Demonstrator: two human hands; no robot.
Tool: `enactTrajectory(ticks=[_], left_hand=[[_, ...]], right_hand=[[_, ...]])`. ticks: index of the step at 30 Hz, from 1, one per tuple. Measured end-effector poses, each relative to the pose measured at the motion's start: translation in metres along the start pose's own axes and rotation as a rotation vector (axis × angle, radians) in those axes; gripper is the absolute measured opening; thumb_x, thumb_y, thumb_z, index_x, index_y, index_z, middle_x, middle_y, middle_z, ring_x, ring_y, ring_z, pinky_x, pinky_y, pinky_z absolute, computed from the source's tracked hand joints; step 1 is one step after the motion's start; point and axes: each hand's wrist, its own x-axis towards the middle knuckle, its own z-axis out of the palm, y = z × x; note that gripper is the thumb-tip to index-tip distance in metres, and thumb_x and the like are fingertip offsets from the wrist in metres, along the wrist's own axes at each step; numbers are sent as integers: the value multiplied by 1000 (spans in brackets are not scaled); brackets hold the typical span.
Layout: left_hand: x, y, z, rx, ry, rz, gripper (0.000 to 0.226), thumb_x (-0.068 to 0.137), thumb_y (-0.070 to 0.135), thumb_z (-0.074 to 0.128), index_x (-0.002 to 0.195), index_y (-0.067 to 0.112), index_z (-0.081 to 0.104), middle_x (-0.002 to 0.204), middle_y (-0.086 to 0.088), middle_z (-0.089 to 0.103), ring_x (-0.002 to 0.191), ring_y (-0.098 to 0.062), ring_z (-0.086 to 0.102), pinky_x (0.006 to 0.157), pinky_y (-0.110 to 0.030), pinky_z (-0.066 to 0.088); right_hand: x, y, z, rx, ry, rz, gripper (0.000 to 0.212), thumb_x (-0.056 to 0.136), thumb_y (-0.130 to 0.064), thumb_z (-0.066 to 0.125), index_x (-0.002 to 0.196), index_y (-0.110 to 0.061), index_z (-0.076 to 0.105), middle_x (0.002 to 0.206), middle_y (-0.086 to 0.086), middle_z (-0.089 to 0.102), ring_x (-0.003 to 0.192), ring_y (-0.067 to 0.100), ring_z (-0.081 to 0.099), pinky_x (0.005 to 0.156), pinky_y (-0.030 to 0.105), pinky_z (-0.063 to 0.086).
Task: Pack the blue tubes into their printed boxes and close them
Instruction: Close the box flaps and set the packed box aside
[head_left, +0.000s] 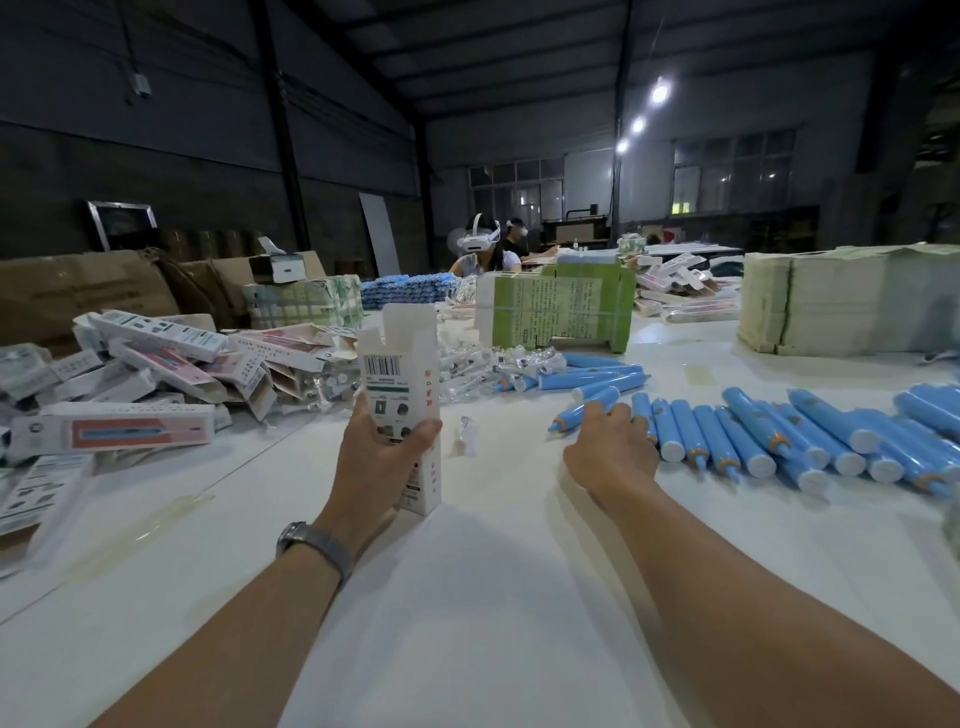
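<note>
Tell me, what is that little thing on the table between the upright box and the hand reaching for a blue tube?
In the head view, a small clear plastic piece lies between the printed box and the right hand.

The right hand (613, 447) covers the middle of a light-blue plastic tube (584, 410). At three o'clock, the row of blue tubes (831, 441) runs past the edge. Print on the upright white cardboard box (402, 384) is unreadably small.

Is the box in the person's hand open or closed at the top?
Open. The printed box, held upright by the left hand, has its top flaps standing up, unfolded.
</note>
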Motion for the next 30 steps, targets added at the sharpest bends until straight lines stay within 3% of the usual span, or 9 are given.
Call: enactTrajectory(ticks=[3,7,11,14,16,18,20,24,30], left_hand=[[-4,3,-1,178,108,83,28,77,17,83,96,31,67,86,19,74,78,-1,71,68,-26,58],[-13,14,4,331,162,264,42,70,14,85,92,38,57,84,29,63,75,16,62,60,-5,49],[-15,18,8,363,130,294,51,71,14,84,96,35,46,90,30,57,74,21,60,56,-1,44],[-14,21,8,373,61,266,52,72,23,87,90,40,40,91,31,56,71,18,60,58,-4,47],[-13,26,6,325,29,232,40,77,39,79,91,40,41,91,28,60,70,13,62,57,-8,48],[-14,27,4,231,-8,222,21,87,56,55,93,40,44,86,21,66,70,4,64,55,-13,48],[-15,26,3,146,-32,235,10,96,51,38,92,48,47,83,15,69,68,-3,64,55,-15,45],[-16,25,7,132,-43,232,16,99,44,31,97,41,47,87,9,67,66,-2,60,56,-15,42],[-10,22,8,175,-100,237,18,101,33,46,113,22,52,95,11,67,74,4,61,63,-14,44]], right_hand=[[0,2,-6,24,-58,30,47,92,-25,53,137,-23,41,139,9,36,127,32,39,90,41,41],[1,-3,-16,-93,-152,9,35,90,-23,50,124,-18,50,136,9,42,124,31,43,90,40,41],[6,3,-25,-49,-124,28,9,84,-9,51,86,-17,46,88,4,54,87,25,50,57,29,36],[9,9,-29,51,-136,44,10,87,-17,54,87,-16,44,76,1,43,78,22,45,53,29,32],[12,6,-33,129,-174,53,18,87,-24,61,95,-12,49,81,4,50,78,22,50,58,29,39],[12,-5,-39,361,-250,91,24,83,-17,67,100,-10,51,84,10,58,73,22,54,58,29,44],[7,-20,-49,765,-306,131,32,84,-11,65,109,-12,46,84,12,57,62,19,50,47,25,41],[-8,-51,-86,1431,-114,-8,16,90,-14,53,106,-12,47,86,10,55,51,13,47,41,22,40],[-38,-84,-115,1505,106,-298,13,99,-32,54,107,-21,53,94,5,65,57,11,66,48,20,47]])
